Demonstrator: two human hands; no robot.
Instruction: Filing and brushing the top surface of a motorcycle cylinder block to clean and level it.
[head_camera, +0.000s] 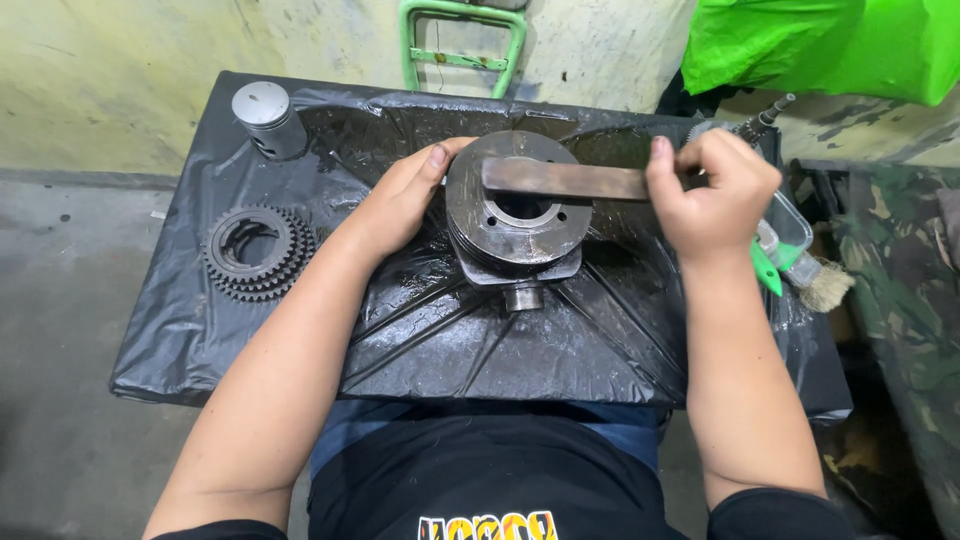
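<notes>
Frame ctr: left hand (400, 200) bracing cylinder block (512, 212) w/ fingers spread; right hand (712, 190) pinching flat bar (565, 180). Block's looking heavy, oily; grip sides.

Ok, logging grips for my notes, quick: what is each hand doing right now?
Left hand: open, fingers resting against the side of the round metal cylinder part.
Right hand: closed, gripping the flat metal bar laid across its top.
</notes>
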